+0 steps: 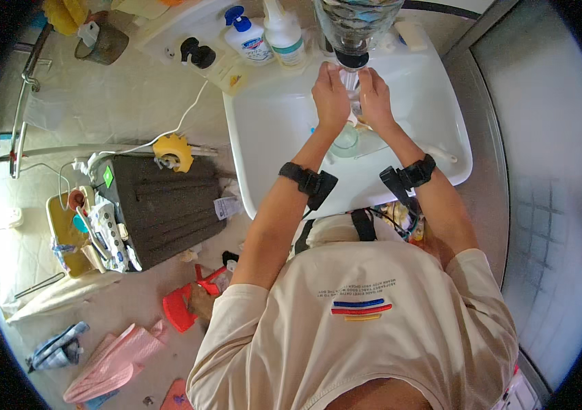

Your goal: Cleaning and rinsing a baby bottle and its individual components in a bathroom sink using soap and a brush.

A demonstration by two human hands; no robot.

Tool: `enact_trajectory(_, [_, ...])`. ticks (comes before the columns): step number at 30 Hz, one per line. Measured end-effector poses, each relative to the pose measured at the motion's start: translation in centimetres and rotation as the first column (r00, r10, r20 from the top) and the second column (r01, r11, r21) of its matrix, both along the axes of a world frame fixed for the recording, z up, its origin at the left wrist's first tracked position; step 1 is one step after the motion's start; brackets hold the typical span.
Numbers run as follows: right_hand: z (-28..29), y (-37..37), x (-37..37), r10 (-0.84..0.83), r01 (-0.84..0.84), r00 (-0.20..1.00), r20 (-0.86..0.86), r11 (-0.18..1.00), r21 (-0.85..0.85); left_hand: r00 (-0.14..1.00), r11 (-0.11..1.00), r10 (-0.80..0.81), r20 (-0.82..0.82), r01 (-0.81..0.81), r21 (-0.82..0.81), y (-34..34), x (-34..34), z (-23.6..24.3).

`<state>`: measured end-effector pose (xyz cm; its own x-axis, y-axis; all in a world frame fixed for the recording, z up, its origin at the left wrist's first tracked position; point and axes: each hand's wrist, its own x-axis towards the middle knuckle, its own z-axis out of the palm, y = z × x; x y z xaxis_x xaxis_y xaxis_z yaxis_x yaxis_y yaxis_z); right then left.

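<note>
Both the left hand (330, 96) and the right hand (375, 98) are gripping an upturned clear plastic bottle (356, 27) over a white sink (270, 130).

Soap pump btl (248, 35), dark bin (161, 205), pink cloth (113, 362).

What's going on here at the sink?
A person stands over a white sink with both hands held together above the basin. The left hand and right hand close around a small thing just under the dark cap of a clear plastic bottle that hangs neck-down above them; what they hold is hard to make out. Below the hands a pale green cup sits in the basin. Two pump bottles stand on the counter behind.
</note>
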<state>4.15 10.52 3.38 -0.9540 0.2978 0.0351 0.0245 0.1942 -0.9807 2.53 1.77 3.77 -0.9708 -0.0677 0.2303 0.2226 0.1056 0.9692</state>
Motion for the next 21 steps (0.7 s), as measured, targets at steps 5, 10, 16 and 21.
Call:
enact_trajectory(5, [0.6,-2.7,-0.5,-0.052,0.025,0.998,-0.037,0.851,-0.525,0.981,0.99,-0.043,0.19,0.017,0.138,-0.8,-0.7,-1.0])
enact_trajectory(10, [-0.2,-3.2,0.0,-0.045,0.03,0.968,-0.248,0.997,-0.064,0.998,0.999,0.001,-0.063,0.002,0.051,-0.3,-0.6,-1.3])
enact_trajectory(16, [-0.9,-2.2,1.2,0.021,-0.04,0.942,-0.334,0.998,-0.05,1.0,0.994,0.016,-0.025,-0.019,-0.111,-0.6,-0.9,-1.6])
enact_trajectory(21, [0.9,-0.8,0.6,0.113,-0.077,0.991,0.075,0.922,-0.38,0.879,0.841,-0.265,-0.397,0.009,-0.541,-1.8,-0.8,-0.8])
